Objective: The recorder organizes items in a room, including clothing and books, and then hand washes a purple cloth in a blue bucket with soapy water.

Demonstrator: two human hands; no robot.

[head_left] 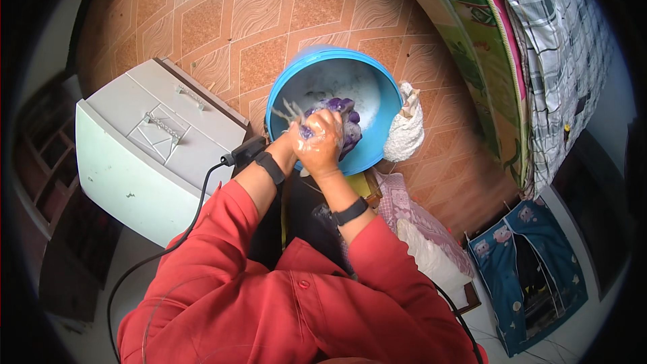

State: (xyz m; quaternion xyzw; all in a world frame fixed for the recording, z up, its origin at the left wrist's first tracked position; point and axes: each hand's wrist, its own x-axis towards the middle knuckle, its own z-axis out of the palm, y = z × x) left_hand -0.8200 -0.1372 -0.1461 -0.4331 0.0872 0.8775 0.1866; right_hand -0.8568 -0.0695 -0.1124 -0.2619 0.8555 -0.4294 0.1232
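Note:
A wet purple cloth [349, 126] with foam on it is bunched up over the blue tub [385, 87]. Wrapped round its near end is my right hand [319, 143], its back wet and streaked with suds. My left hand [288, 143] presses in against the right one at the same cloth, its fingers mostly hidden. Pale grey strands [292, 109] stick out beside the hands; I cannot make out what they are. Whitish suds [350, 87] cover part of the tub's inside.
A white textured cloth [404, 131] hangs over the tub's right rim. To the left stands a pale drawer cabinet [125, 141], with a black cable [195, 219] running past it. Pink patterned fabric [418, 219] lies near right, and a checked cloth [546, 47] covers bedding farther right.

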